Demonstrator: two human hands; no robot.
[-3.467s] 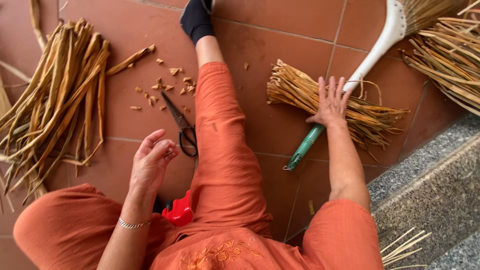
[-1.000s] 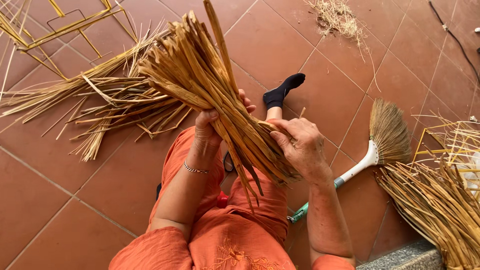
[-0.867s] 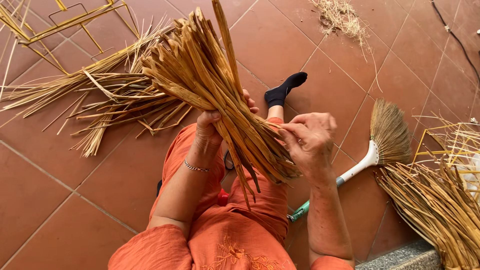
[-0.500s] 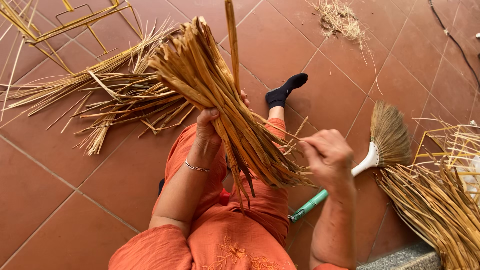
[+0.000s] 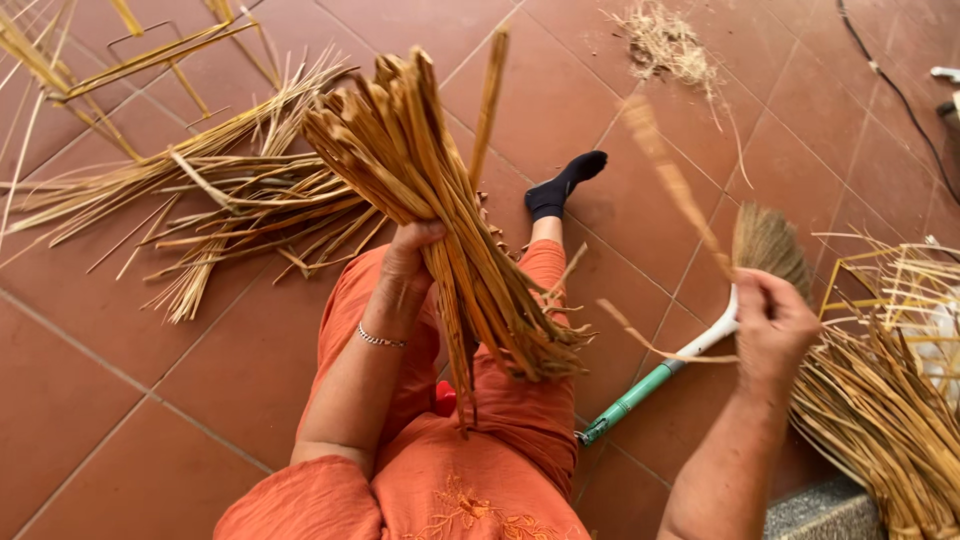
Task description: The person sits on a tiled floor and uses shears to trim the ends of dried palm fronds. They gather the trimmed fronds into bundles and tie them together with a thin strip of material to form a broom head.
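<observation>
The left hand is closed around a thick bundle of dry straw, held upright over the lap in orange trousers. The right hand is closed on a single blurred strand, out to the side near the broom. The left grip sits low on the bundle, so the top fans out; loose stalks could slip down, or the thin strand may snap.
</observation>
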